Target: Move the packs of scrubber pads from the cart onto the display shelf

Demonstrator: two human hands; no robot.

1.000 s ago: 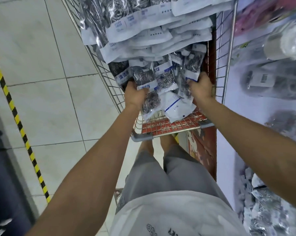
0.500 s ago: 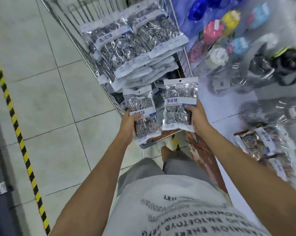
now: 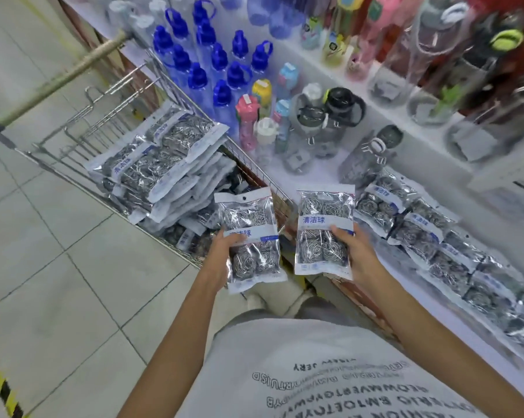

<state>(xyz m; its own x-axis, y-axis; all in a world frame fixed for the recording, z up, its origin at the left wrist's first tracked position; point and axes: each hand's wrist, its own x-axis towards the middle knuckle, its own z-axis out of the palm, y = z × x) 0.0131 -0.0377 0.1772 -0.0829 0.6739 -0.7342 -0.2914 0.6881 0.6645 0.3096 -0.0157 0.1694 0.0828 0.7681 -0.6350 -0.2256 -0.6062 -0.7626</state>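
Two hands are each holding one pack between cart and shelf.

The left hand is gripping a pack just beside the cart; the right hand is gripping another pack near the shelf. More packs are lying in both places.

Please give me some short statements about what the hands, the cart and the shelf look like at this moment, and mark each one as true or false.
1. Each hand holds one scrubber pack: left hand, right hand. True.
2. The cart is empty. False: many packs are stacked in it.
3. Scrubber packs already lie in a row on the shelf. True.
4. The blue-capped bottles stand inside the cart. False: they stand on the shelf.
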